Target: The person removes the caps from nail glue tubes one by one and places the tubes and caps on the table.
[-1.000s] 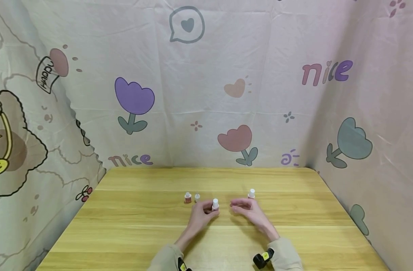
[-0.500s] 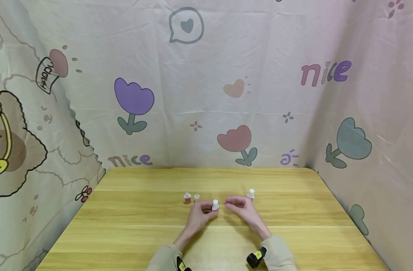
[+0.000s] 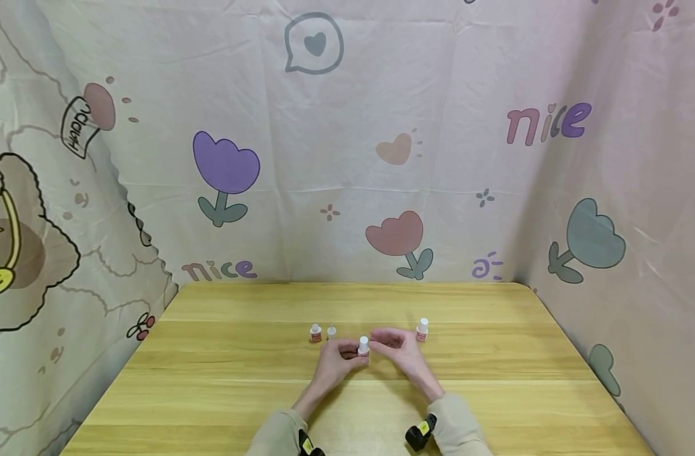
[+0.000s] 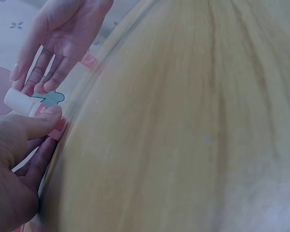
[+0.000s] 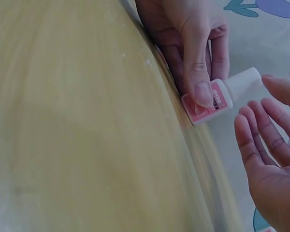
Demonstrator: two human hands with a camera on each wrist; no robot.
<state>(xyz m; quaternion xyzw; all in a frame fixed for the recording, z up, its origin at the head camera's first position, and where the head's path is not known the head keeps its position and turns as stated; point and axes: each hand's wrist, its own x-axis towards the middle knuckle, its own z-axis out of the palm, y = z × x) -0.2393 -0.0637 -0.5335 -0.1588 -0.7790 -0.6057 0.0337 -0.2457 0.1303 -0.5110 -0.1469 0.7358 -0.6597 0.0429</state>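
Observation:
My left hand (image 3: 332,368) pinches a small bottle (image 5: 220,102) with a pink label and a white cap (image 5: 244,83), thumb across the label. In the head view the bottle stands upright, its base at the tabletop. My right hand (image 3: 405,356) is just right of the cap, fingers loosely bent and holding nothing. One of its fingertips (image 5: 275,87) is right at the cap's end in the right wrist view. Behind the left hand is a small white cap-like piece (image 3: 332,332) with a thin upright tip.
A red-labelled bottle (image 3: 315,334) with a short white top stands left of the cap-like piece. Another white-capped bottle (image 3: 422,330) stands beyond my right hand. The wooden table (image 3: 239,392) meets a printed cloth (image 3: 324,158) at the back and both sides.
My right hand has moved left, from near the far right bottle to beside the cap of the held bottle. The left hand has stayed almost still with its bottle.

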